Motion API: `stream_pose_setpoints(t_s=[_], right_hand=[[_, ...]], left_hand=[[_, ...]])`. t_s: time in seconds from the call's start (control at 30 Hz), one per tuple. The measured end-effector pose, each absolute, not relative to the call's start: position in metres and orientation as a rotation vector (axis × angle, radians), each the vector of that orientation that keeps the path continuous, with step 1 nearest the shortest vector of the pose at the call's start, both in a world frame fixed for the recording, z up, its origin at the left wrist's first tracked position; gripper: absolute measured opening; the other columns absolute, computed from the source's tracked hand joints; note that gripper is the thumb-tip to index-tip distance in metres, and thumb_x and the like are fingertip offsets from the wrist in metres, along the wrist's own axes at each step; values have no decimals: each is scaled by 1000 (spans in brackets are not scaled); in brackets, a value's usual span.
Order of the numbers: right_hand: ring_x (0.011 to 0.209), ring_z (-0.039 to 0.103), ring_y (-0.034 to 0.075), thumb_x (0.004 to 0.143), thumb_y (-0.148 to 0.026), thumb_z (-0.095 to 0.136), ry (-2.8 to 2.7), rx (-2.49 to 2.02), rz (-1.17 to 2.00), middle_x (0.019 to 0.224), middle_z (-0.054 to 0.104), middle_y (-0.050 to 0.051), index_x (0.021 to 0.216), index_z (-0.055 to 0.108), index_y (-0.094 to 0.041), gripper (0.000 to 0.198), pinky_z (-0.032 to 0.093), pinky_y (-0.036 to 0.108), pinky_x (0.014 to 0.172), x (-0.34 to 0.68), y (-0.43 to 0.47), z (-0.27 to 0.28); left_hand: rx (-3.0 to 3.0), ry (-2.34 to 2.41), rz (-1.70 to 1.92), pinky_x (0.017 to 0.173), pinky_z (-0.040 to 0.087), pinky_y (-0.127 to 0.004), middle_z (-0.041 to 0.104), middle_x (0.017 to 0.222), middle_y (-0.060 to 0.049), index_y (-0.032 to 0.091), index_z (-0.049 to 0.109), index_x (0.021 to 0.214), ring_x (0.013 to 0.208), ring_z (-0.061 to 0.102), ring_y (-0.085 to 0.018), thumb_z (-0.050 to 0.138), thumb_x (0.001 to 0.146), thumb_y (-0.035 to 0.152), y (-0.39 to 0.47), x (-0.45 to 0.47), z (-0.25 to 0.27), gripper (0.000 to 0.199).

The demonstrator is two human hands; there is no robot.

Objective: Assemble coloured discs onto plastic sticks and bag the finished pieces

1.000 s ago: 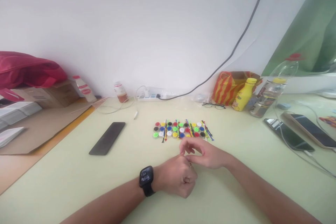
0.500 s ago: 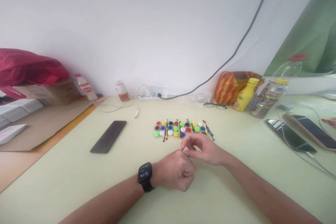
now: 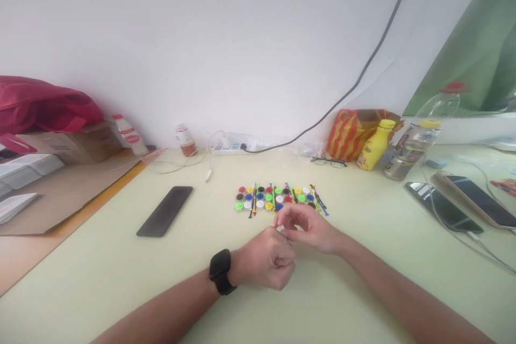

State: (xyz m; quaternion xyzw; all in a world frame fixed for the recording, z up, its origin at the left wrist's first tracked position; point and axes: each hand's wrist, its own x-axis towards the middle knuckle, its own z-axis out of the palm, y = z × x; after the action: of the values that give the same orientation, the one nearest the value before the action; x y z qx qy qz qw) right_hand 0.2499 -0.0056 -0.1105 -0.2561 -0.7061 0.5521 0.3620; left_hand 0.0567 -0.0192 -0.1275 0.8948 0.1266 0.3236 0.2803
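My left hand (image 3: 268, 258) is closed in a fist above the table, with a black smartwatch (image 3: 220, 265) on its wrist. A thin ring (image 3: 285, 239) shows by its knuckles, close to my right thumb. Whatever the fist may hold is hidden. My right hand (image 3: 308, 230) curls its fingers and thumb together against the back of the left fist; anything pinched there is too small to make out. Just beyond the hands lie rows of small round colored caps (image 3: 260, 205), with colored plastic sticks (image 3: 254, 199) between them.
A black slab-like phone or power bank (image 3: 165, 211) lies left. Two phones (image 3: 443, 207) with a cable lie right. Along the wall stand a power strip (image 3: 229, 148), glasses (image 3: 328, 162), a striped bag (image 3: 342, 134), a yellow bottle (image 3: 374, 145) and a clear bottle (image 3: 415, 145). Cardboard (image 3: 80, 188) lies far left.
Both hands stay together in nearly the same pose, shifted slightly left in view. The watch screen, lit before, is now dark. The view has turned a little.
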Motion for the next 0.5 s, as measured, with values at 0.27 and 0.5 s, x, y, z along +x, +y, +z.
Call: stream_pose_setpoints(t_s=[0.27,0.5], right_hand=[[80,48,14,90,-17,70,-1802,-575,1453,99,58,3,99,62,-21,13,44,29,75,252,-8,-109],[78,46,13,76,-3,55,-1770,-547,1666,95,57,2,91,58,-20,23,38,26,69,244,-15,-103]], left_hand=[[2378,378,689,51,11,-34,6,59,6,24,8,64,56,5,-12,45,64,6,-24,59,-126,41],[2221,226,655,50,10,-33,9,58,6,24,11,60,56,7,-11,44,61,6,-35,67,-124,37]])
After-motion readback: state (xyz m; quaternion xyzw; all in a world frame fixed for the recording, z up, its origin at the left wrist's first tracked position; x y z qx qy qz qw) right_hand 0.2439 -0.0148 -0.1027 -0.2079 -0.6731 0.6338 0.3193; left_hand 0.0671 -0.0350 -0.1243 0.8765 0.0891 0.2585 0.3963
